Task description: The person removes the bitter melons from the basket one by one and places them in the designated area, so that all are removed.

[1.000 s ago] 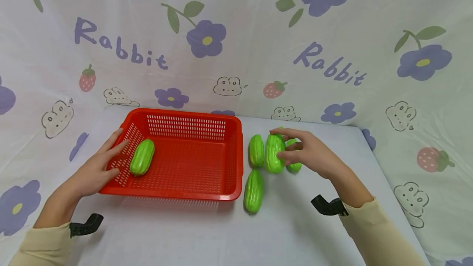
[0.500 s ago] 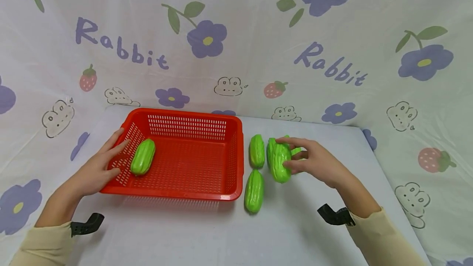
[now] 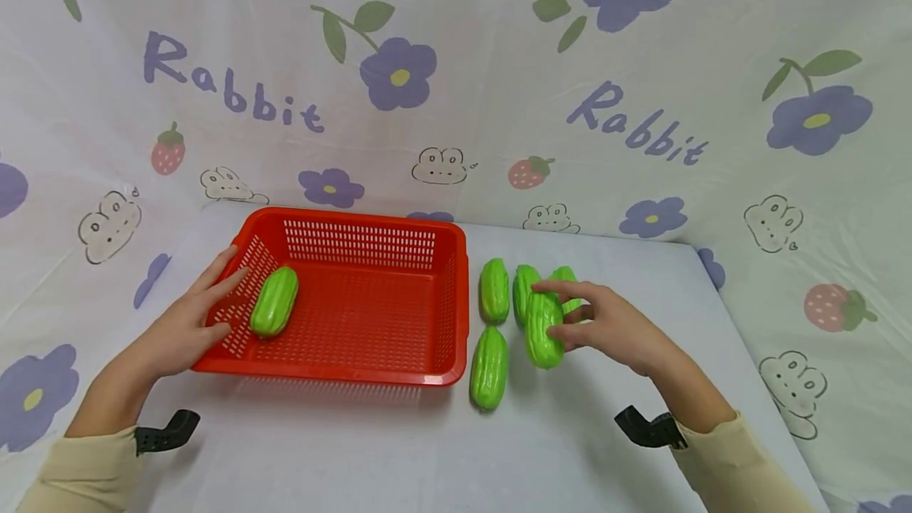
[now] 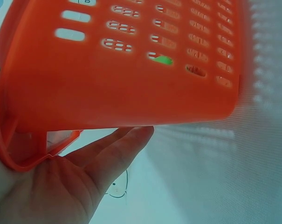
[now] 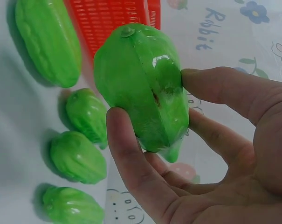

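Observation:
My right hand (image 3: 616,327) pinches a bright green, ribbed bitter melon (image 3: 545,337) between thumb and fingers, lifted over the table right of the basket. In the right wrist view its stem end faces the camera, with a small dark mark on its skin. My left hand (image 3: 178,332) holds the left rim of a red plastic basket (image 3: 335,377); in the left wrist view, fingers (image 4: 124,149) reach under the rim along the outer wall. Another bitter melon (image 3: 275,302) lies inside, against the basket's left side.
Several more bitter melons lie on the white table (image 3: 342,457): one by the basket's right wall (image 3: 461,299), a nearer melon (image 3: 488,369), and two behind the held one, partly covered. A printed cloth (image 3: 499,117) hangs behind the table.
My right hand has drawn the held bitter melon up and toward me, away from the row, uncovering the melons behind it. The left hand and basket stay put.

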`<move>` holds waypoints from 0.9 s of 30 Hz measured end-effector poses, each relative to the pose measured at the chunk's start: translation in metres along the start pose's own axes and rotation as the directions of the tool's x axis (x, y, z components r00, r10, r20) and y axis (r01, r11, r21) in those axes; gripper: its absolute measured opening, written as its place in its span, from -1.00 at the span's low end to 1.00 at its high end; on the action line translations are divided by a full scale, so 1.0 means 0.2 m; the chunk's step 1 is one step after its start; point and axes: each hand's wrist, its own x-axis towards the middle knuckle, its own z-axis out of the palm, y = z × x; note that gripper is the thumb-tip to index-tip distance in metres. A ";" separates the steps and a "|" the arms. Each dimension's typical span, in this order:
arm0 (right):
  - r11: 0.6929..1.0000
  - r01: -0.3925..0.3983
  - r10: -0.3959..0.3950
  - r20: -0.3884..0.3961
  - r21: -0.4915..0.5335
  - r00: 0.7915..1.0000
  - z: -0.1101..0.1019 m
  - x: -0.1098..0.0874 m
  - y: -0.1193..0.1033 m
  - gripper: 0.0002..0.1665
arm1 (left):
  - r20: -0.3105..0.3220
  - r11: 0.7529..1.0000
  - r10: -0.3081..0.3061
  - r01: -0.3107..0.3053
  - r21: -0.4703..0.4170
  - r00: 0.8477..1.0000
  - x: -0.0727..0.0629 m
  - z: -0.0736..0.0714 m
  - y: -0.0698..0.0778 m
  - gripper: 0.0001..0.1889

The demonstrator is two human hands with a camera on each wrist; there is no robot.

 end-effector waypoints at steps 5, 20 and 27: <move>1.000 -0.019 0.019 0.009 -0.007 1.000 0.02 -0.01 0.02 -0.25 | 0.002 1.000 0.001 -0.001 0.004 1.000 0.00 0.00 0.00 -0.12; 0.995 -0.088 0.088 0.015 -0.041 0.996 0.12 -0.02 0.13 -0.28 | 0.006 1.000 -0.007 0.007 0.018 1.000 0.00 0.00 -0.01 -0.12; 0.993 -0.116 0.117 0.037 -0.029 0.992 0.17 -0.02 0.17 -0.29 | 0.010 1.000 -0.008 0.007 0.009 1.000 0.00 0.00 -0.01 -0.12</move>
